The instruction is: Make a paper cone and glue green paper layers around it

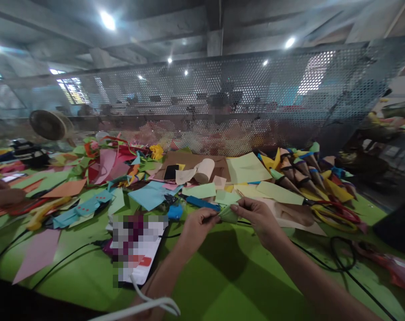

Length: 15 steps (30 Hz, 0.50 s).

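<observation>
My left hand (198,225) and my right hand (258,218) meet over the green table (222,276), both pinched on a small folded piece of light green paper (228,215). The fingers of each hand are closed round its edges. Just behind the hands lie a blue stick-like tool (202,203) and several loose sheets of pale green paper (200,191).
Coloured paper scraps (105,174) litter the table's back and left. Rolled paper cones (299,171) are heaped at the right, with red and yellow scissors (332,211) beside them. A paper roll (204,170), black cables (343,254), a fan (50,125) and another person's hand (2,196) are also there.
</observation>
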Available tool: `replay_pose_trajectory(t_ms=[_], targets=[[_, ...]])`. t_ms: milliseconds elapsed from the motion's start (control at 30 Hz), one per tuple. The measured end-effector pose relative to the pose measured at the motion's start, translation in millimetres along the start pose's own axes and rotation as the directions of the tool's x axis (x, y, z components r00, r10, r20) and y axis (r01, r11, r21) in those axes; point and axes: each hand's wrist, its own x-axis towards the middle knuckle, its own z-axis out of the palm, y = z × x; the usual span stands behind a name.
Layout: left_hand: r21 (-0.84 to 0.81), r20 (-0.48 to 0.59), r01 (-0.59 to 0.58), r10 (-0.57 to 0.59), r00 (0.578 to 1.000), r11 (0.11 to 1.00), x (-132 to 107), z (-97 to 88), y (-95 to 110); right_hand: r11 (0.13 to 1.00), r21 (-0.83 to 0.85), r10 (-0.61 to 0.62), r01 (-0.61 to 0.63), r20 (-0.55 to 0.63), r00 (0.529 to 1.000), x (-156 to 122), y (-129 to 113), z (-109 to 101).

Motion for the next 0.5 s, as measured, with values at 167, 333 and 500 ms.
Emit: replay_pose_trajectory(t_ms=[167,333,500], targets=[[-0.042,0.007,0.083,-0.083,0.997,0.996,0.3,-0.2,-3.1,0.999,-0.028,-0.021,0.022,0.035,0.999,0.0,-3.0,-0.9],[-0.097,0.016,0.141,-0.140,0.990,0.985,-0.1,-0.4,-1.0,0.999,-0.037,-0.029,0.030,0.048,0.998,-0.2,-5.3,0.3],[-0.043,0.012,0.113,-0.113,0.994,0.993,-0.1,0.0,-1.0,0.998,-0.061,0.000,0.001,0.018,1.000,0.2,-3.5,-0.2]])
